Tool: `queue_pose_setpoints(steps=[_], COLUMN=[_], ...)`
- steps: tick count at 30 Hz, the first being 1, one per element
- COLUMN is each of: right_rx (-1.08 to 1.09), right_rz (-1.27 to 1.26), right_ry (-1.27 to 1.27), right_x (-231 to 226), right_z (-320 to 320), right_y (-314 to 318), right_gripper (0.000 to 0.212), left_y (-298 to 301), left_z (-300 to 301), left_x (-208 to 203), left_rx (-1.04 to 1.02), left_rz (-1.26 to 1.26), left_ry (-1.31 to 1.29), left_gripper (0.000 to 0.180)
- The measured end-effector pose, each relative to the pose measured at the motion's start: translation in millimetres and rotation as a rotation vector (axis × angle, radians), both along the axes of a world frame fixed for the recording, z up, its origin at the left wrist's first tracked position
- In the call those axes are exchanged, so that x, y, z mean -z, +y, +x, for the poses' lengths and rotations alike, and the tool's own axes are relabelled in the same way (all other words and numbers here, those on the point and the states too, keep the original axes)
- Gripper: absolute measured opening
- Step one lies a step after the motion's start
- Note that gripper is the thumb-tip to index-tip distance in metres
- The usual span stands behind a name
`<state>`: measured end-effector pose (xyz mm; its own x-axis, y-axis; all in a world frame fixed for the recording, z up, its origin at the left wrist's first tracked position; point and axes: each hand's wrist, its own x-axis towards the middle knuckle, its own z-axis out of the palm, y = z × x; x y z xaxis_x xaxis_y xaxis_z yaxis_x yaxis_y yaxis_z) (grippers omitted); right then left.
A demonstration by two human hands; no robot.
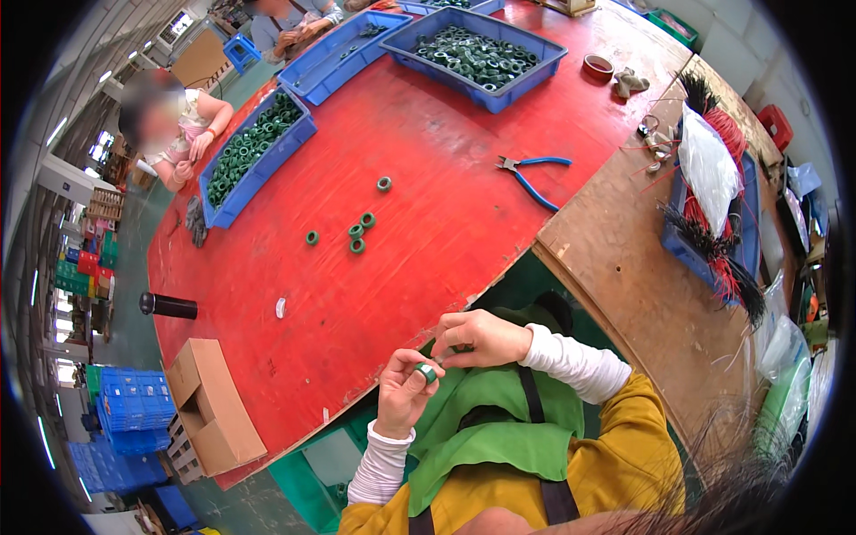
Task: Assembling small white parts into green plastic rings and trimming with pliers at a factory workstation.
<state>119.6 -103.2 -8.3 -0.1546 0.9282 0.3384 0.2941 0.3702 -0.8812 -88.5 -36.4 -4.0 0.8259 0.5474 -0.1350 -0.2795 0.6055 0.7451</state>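
Note:
My left hand [399,397] is closed on a green ring [427,373], pinched between thumb and fingers near the table's front edge. My right hand [486,339] is just beside it, fingers pinched together close to the ring. Something small and dark shows at those right fingers, too small to name. Several loose green rings [358,231] lie on the red tabletop [294,357] ahead of me. To their right rest pliers [535,174] with blue handles, jaws pointing left.
Blue trays [259,156] of green rings stand at the far side. A cardboard box [223,419] and a black flask [169,306] are at left. On the right, a blue bin [682,227] holds wire bundles. Two people sit across the table.

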Motion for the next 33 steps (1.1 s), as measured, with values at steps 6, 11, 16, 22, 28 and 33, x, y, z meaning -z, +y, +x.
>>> queue_pose_setpoints(steps=[6,11,16,22,28,33], right_rx=[-0.092,-0.196,-0.101,0.104,0.329,0.565], right_rz=[-0.108,-0.234,-0.333,-0.245,0.114,0.067], right_ry=[0.143,0.53,0.952,0.975,0.248,0.137], right_x=[-9,2,6,18,8,-9], right_z=[24,12,-12,-40,-33,-23], right_y=[3,4,1,-7,-9,-10], right_gripper=[0.021,0.023,0.022,0.017,0.019,0.03], left_y=[-1,-5,-4,0,2,3], left_z=[-2,3,6,12,17,23], left_x=[10,11,19,23,19,18], left_rx=[0.026,0.014,0.037,-0.041,-0.085,-0.182], left_rz=[-0.058,-0.137,-0.182,-0.196,-0.294,-0.233], left_ry=[-0.052,-0.102,-0.156,-0.168,-0.139,-0.145], left_gripper=[0.021,0.022,0.021,0.02,0.018,0.017])
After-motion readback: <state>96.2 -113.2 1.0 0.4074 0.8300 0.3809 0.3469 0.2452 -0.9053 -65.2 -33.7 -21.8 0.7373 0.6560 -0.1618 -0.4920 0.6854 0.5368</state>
